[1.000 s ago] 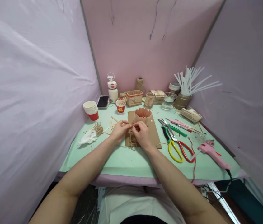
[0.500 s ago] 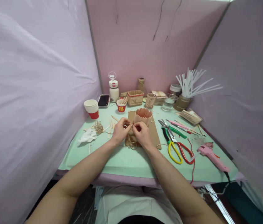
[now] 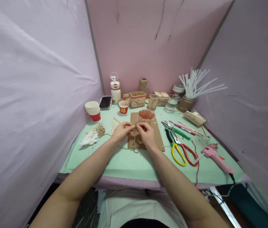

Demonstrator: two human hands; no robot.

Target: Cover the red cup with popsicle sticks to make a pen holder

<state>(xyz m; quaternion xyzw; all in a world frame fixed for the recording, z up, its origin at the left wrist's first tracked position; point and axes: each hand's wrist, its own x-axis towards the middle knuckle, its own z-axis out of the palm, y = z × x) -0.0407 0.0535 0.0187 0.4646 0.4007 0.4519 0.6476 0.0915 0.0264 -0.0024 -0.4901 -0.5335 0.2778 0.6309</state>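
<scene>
My left hand [image 3: 122,131] and my right hand [image 3: 146,134] meet fingertip to fingertip over a brown cardboard sheet [image 3: 157,139]. Both pinch a thin tan twine [image 3: 135,138], whose slack drops between them and curls in a loop on the cardboard. Just behind my fingers stands a round cup of upright wooden sticks [image 3: 146,116] with a jagged rim; my right hand hides its lower part. Left of my left hand lies a tangled bundle of twine [image 3: 100,129], from which a strand runs toward that hand.
Scissors [image 3: 178,148], green-handled pliers [image 3: 180,133] and a pink glue gun [image 3: 218,160] lie at the right. Behind them are a glass of water [image 3: 172,104] and a holder of white glue sticks [image 3: 193,85]. Stacked paper cups [image 3: 93,110] and a crumpled tissue [image 3: 88,139] sit at the left.
Both hands stay together at nearly the same spot, with the fingers slightly shifted. The twine below them now hangs straighter, with its loop more plainly visible on the cardboard.
</scene>
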